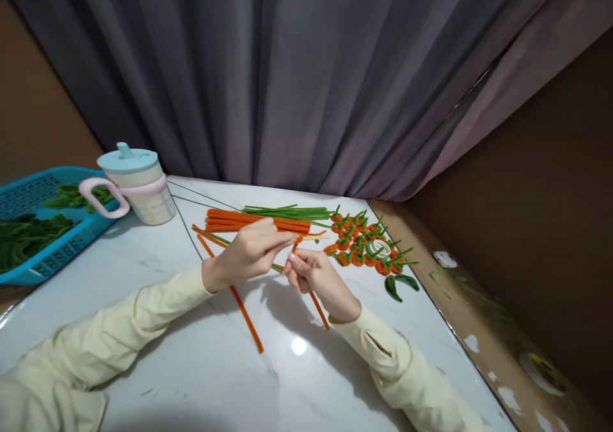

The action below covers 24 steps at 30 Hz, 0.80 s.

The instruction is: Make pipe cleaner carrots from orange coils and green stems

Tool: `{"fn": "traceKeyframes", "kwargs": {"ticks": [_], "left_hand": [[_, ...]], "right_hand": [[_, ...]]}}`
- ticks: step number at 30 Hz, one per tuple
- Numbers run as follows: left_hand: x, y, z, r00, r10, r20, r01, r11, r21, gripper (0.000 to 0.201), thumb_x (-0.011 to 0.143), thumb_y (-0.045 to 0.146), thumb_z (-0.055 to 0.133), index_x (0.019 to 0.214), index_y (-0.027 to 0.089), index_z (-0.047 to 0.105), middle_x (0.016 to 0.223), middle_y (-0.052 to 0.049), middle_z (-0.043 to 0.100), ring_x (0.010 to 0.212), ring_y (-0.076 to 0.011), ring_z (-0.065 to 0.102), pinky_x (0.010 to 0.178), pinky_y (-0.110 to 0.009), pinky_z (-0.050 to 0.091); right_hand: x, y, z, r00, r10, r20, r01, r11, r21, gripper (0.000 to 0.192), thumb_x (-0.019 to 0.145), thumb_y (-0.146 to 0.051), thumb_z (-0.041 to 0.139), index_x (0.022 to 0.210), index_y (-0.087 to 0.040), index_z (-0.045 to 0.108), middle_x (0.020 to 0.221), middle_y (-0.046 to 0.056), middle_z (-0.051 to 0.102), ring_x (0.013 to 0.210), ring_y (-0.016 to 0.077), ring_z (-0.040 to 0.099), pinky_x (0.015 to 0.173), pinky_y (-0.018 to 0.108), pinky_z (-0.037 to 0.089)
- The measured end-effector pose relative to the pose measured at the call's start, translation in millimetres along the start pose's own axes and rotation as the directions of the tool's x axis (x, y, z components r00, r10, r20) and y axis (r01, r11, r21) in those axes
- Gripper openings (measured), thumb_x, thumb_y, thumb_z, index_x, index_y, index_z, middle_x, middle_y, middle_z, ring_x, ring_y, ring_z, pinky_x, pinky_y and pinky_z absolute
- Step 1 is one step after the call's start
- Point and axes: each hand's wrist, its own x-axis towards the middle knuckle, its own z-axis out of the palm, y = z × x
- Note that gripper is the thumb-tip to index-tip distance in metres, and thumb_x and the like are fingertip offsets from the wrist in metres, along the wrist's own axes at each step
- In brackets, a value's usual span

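An orange pipe cleaner [318, 309] runs through my right hand [322, 277], which is closed around it. Its tail sticks out below the palm, and its upper end reaches the fingertips of my left hand [251, 248]. Those fingertips are pinched together on that end, which looks bent or curled; its exact shape is too small to tell. Behind my hands lie a bundle of orange pipe cleaners [230, 220] and a bundle of green pipe cleaners [306, 212]. A loose orange pipe cleaner [248, 320] slants across the tabletop beneath my left wrist.
Several small orange pumpkin shapes with green stems [357, 255] cluster at right, a white tape ring [380, 248] among them. Green curled pieces [393, 288] lie nearer. A lidded cup [148, 196] and a blue basket [62, 263] holding green pieces stand left. A curtain [297, 87] hangs behind.
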Motion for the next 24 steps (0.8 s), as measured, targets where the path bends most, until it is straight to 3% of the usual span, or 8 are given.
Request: {"fn": "traceKeyframes", "kwargs": {"ticks": [4,7,10,13,16,19,22,24], "left_hand": [[-1,-1,-1.8,0.969,0.213,0.129,-0.241,0.932,0.273,0.031,0.086,0.005,0.036,0.088,0.013,0.066,0.056,-0.004,0.055,0.057,-0.0164,0.047,0.057,-0.029,0.043],[6,2,-10.1,0.974,0.129,0.185,-0.171,0.956,0.237,0.032,0.088,0.009,0.036,0.08,0.014,0.067,0.055,-0.004,0.054,0.056,-0.0153,0.045,0.054,-0.027,0.04],[15,6,-19.2,0.978,0.006,0.208,-0.024,0.996,0.083,0.029,0.09,0.016,0.044,0.074,0.014,0.068,0.052,-0.002,0.056,0.051,-0.0127,0.045,0.051,-0.024,0.038],[21,9,-26.4,0.944,-0.15,0.294,0.175,0.983,-0.06,0.025,0.088,0.022,0.051,0.075,0.015,0.072,0.054,-0.001,0.062,0.052,-0.0111,0.051,0.051,-0.021,0.039],[24,8,-31.4,0.838,-0.312,0.448,0.422,0.891,-0.168,0.021,0.085,0.026,0.056,0.084,0.017,0.074,0.064,-0.001,0.069,0.053,-0.0113,0.056,0.047,-0.019,0.039],[26,6,-33.7,0.763,-0.368,0.532,0.561,0.786,-0.261,0.021,0.083,0.029,0.058,0.085,0.016,0.075,0.069,-0.003,0.072,0.059,-0.0144,0.062,0.049,-0.02,0.043],[27,6,-32.6,0.735,-0.385,0.558,0.628,0.696,-0.347,0.019,0.081,0.027,0.061,0.082,0.016,0.075,0.074,-0.004,0.073,0.067,-0.0173,0.065,0.056,-0.023,0.048],[26,7,-29.3,0.747,-0.418,0.518,0.638,0.669,-0.381,0.018,0.081,0.026,0.06,0.082,0.016,0.075,0.077,-0.004,0.074,0.07,-0.0179,0.066,0.059,-0.024,0.05]], "right_hand": [[-6,-14,-10,0.994,-0.113,-0.008,0.105,0.945,-0.31,0.028,0.089,-0.029,0.039,0.067,-0.017,0.05,0.046,-0.003,0.047,0.041,0.0083,0.04,0.048,0.02,0.031],[-9,-23,-26,0.953,-0.304,0.023,0.208,0.593,-0.778,0.018,0.074,-0.004,0.04,0.066,-0.016,0.051,0.052,-0.002,0.046,0.047,0.0094,0.038,0.052,0.022,0.027],[-14,-27,-36,0.911,-0.392,0.128,0.206,0.164,-0.965,0.029,0.062,0.004,0.038,0.074,-0.014,0.057,0.059,0.001,0.046,0.05,0.0116,0.033,0.05,0.025,0.018],[-18,-27,-39,0.875,-0.443,0.197,0.221,0.003,-0.975,0.032,0.064,0.004,0.036,0.076,-0.014,0.059,0.061,0.002,0.046,0.053,0.0132,0.034,0.051,0.027,0.017],[-17,-27,-41,0.859,-0.47,0.201,0.287,0.118,-0.951,0.03,0.068,0.002,0.035,0.076,-0.015,0.059,0.06,0.001,0.045,0.053,0.0122,0.034,0.051,0.025,0.021],[-11,-28,-46,0.888,-0.425,0.175,0.376,0.452,-0.809,0.021,0.078,-0.007,0.039,0.069,-0.016,0.056,0.055,-0.002,0.042,0.05,0.0098,0.035,0.052,0.022,0.026],[-3,-24,-47,0.947,-0.233,0.222,0.313,0.828,-0.465,0.028,0.086,-0.029,0.045,0.063,-0.017,0.053,0.05,-0.003,0.043,0.047,0.0087,0.037,0.05,0.022,0.028],[2,-16,-42,0.959,-0.145,0.245,0.189,0.967,-0.168,0.034,0.085,-0.043,0.047,0.064,-0.017,0.052,0.049,-0.003,0.046,0.043,0.0079,0.034,0.046,0.022,0.026]]}}
